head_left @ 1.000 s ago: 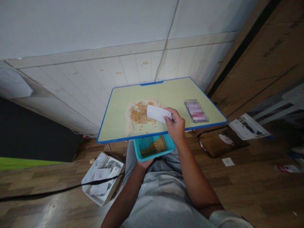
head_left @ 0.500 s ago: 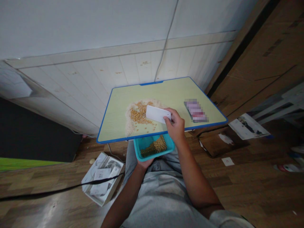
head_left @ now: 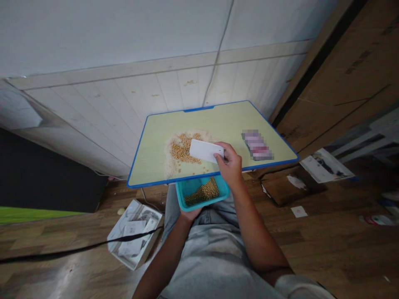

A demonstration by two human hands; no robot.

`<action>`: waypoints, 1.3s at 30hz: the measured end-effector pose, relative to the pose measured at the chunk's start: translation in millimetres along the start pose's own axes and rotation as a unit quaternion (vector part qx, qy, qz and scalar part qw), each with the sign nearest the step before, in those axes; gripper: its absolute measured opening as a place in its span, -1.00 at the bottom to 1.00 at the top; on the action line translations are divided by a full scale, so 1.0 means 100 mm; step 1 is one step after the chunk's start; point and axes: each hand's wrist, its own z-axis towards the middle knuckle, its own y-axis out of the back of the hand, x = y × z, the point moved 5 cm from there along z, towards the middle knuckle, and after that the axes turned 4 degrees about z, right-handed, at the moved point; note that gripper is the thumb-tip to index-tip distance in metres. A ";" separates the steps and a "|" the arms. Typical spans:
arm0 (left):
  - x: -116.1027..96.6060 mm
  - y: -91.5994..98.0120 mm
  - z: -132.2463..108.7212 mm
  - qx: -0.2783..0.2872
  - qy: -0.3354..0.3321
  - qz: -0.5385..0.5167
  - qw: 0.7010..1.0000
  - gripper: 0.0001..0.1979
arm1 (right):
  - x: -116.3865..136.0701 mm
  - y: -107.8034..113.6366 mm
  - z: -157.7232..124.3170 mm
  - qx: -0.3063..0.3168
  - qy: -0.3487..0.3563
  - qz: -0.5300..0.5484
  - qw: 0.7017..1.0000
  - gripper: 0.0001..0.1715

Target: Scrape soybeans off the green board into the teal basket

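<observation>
My right hand point(head_left: 230, 164) pinches one end of a flat white scraper point(head_left: 204, 150) with a small hole near the held end. The scraper's far end reaches over a pile of yellow soybeans point(head_left: 180, 151), hiding part of it. Pale rice-like grains point(head_left: 169, 166) surround the beans on the table point(head_left: 218, 120). A few loose beans lie between the pile and the front edge. Below that edge, over the lap, my left hand point(head_left: 190, 214) holds a teal plastic container point(head_left: 180, 198) from underneath, its fingers mostly hidden. Soybeans point(head_left: 208, 189) and darker, greenish small beans point(head_left: 193, 197) lie inside.
A blurred-out phone-sized object point(head_left: 257, 145) lies on the table's right side. An open white box point(head_left: 134, 236) with papers stands on the floor at left, a black strap point(head_left: 77, 250) crossing it. Large cardboard point(head_left: 352, 83) leans at right, and the wall is behind the table.
The scraper has shifted slightly left over the pile. A few loose beans near the front edge have changed position. My left hand and the container look unmoved.
</observation>
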 end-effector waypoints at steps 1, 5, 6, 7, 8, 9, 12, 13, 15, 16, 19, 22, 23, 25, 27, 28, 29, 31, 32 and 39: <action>0.00 0.01 0.01 0.002 0.000 0.001 1.000 -0.27 | 0.00 0.00 0.00 -0.002 0.000 0.004 1.000 -0.60; 0.00 0.04 0.02 0.007 0.003 0.003 1.000 -0.25 | 0.00 0.02 0.01 0.002 -0.011 0.028 1.000 -0.60; 0.01 0.04 0.03 0.008 0.004 0.002 1.000 -0.26 | 0.00 0.02 0.02 0.003 -0.012 0.035 0.999 -0.61; 0.01 0.04 0.03 0.008 0.004 0.001 1.000 -0.27 | 0.00 0.03 0.02 0.003 -0.012 0.042 0.999 -0.61; 0.01 0.04 0.03 0.008 0.004 0.000 1.000 -0.27 | 0.00 0.04 0.02 0.004 -0.013 0.046 0.999 -0.62; 0.01 0.04 0.03 0.006 0.003 0.000 1.000 -0.28 | 0.00 0.05 0.03 0.005 -0.015 0.049 0.999 -0.62; 0.00 0.02 0.02 0.000 0.000 0.002 1.000 -0.27 | 0.00 0.06 0.03 0.010 -0.025 0.053 0.998 -0.62; 0.00 0.01 0.02 -0.002 -0.002 0.004 1.000 -0.27 | 0.00 0.07 0.04 0.013 -0.027 0.055 0.998 -0.62; -0.01 -0.01 0.00 -0.006 -0.006 0.009 1.000 -0.25 | 0.00 0.06 0.04 0.023 -0.033 0.057 0.998 -0.62; -0.01 -0.02 0.00 -0.007 -0.008 0.011 1.000 -0.24 | -0.01 0.06 0.04 0.029 -0.036 0.058 0.997 -0.62; -0.01 -0.07 -0.01 -0.005 -0.007 0.018 1.000 -0.23 | -0.01 0.04 0.04 0.046 -0.040 0.064 0.996 -0.62; 0.01 -0.09 -0.01 -0.008 -0.005 0.021 1.000 -0.25 | 0.00 0.01 0.04 0.061 -0.040 0.078 0.994 -0.60; 0.01 -0.10 -0.01 -0.010 -0.005 0.021 1.000 -0.25 | 0.00 0.00 0.04 0.066 -0.042 0.081 0.994 -0.60; 0.01 -0.11 -0.01 -0.017 -0.009 0.019 1.000 -0.25 | 0.00 -0.01 0.03 0.078 -0.048 0.086 0.992 -0.60; 0.00 -0.12 -0.01 -0.020 -0.018 0.016 1.000 -0.26 | 0.00 -0.02 0.02 0.093 -0.052 0.088 0.990 -0.61; -0.01 -0.13 -0.02 -0.020 -0.023 0.013 0.999 -0.27 | 0.00 -0.02 0.01 0.100 -0.053 0.091 0.989 -0.61; -0.02 -0.14 -0.02 -0.019 -0.027 0.011 0.999 -0.28 | 0.00 -0.03 0.01 0.109 -0.053 0.094 0.988 -0.61; -0.03 -0.15 -0.02 -0.018 -0.029 0.008 0.999 -0.29 | 0.01 -0.04 0.00 0.125 -0.053 0.102 0.986 -0.60; -0.03 -0.15 -0.03 -0.019 -0.028 0.006 0.999 -0.28 | 0.01 -0.04 -0.01 0.131 -0.053 0.104 0.984 -0.60; -0.03 -0.10 -0.01 -0.018 -0.021 -0.006 1.000 -0.25 | 0.05 -0.05 -0.01 0.131 -0.044 0.108 0.984 -0.62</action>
